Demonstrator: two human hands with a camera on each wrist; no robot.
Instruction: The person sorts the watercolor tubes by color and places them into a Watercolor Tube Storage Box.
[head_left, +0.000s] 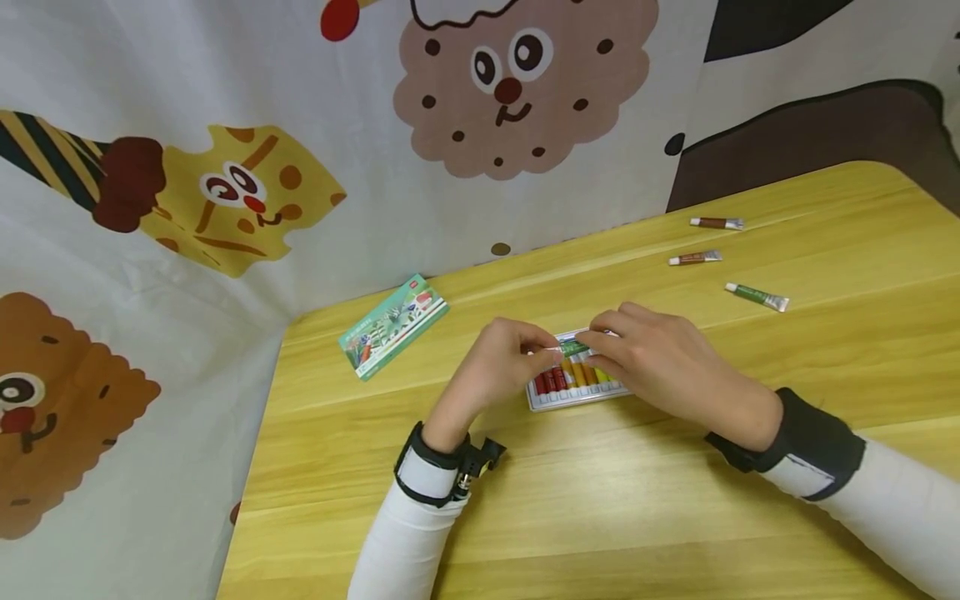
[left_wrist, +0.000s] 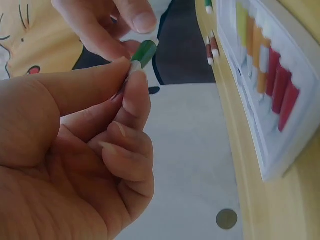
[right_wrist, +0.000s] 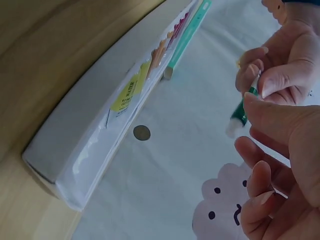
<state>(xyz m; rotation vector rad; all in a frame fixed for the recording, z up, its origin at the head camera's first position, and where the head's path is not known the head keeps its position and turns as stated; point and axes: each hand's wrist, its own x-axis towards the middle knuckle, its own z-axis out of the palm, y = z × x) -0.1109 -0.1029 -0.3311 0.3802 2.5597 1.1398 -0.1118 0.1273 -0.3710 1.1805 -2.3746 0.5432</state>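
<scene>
My left hand (head_left: 498, 367) pinches a small green paint tube (head_left: 575, 347) by its flat end, between thumb and forefinger. In the left wrist view the tube (left_wrist: 146, 51) tilts up, its white cap pointing away from my left hand (left_wrist: 85, 130). The right hand (head_left: 660, 358) hovers around the cap end. In the right wrist view its thumb overlaps the tube (right_wrist: 240, 116), while the forefinger sits apart from the cap; whether the thumb touches is unclear. Below both hands lies a white tray (head_left: 581, 402) with red, orange and yellow tubes in its slots, partly hidden by the right hand.
A teal printed paint box (head_left: 393, 327) lies at the back left of the wooden table (head_left: 600, 500). Toward the back right are two brown tubes (head_left: 716, 223) (head_left: 694, 258) and another green tube (head_left: 757, 297). A cartoon-printed cloth (head_left: 360, 217) hangs behind the table.
</scene>
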